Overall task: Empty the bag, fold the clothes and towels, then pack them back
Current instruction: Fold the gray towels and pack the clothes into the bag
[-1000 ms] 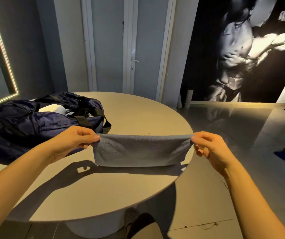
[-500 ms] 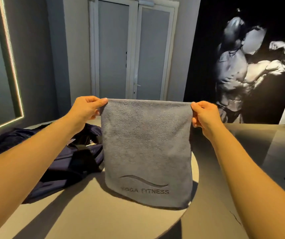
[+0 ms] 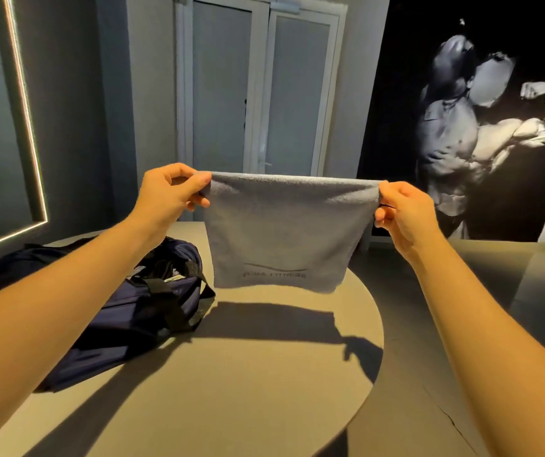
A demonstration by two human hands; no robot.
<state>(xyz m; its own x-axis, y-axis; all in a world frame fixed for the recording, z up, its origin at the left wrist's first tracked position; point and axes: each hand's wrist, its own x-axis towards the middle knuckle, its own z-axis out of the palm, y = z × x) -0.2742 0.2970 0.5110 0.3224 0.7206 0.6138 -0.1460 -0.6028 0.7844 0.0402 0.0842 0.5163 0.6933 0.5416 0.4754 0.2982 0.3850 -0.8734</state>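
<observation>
A grey towel point(image 3: 284, 232) with a dark printed logo near its lower edge hangs in the air above the round beige table point(image 3: 248, 390). My left hand point(image 3: 168, 192) pinches its top left corner. My right hand point(image 3: 403, 212) pinches the top right corner, so the top edge is stretched flat between them. The towel's bottom edge hangs clear of the tabletop and casts a shadow on it. A dark blue duffel bag point(image 3: 126, 311) with black straps lies open on the left of the table, partly hidden by my left forearm.
A white double door point(image 3: 257, 94) stands behind the table. A lit mirror frame point(image 3: 30, 127) hangs on the left wall, a large black-and-white mural point(image 3: 482, 127) on the right. The table's right edge drops to a grey floor point(image 3: 495, 291).
One second ago the towel was held low near the table; both hands raised it upright. Since half a second ago it hangs farther from me, its bottom edge off the table.
</observation>
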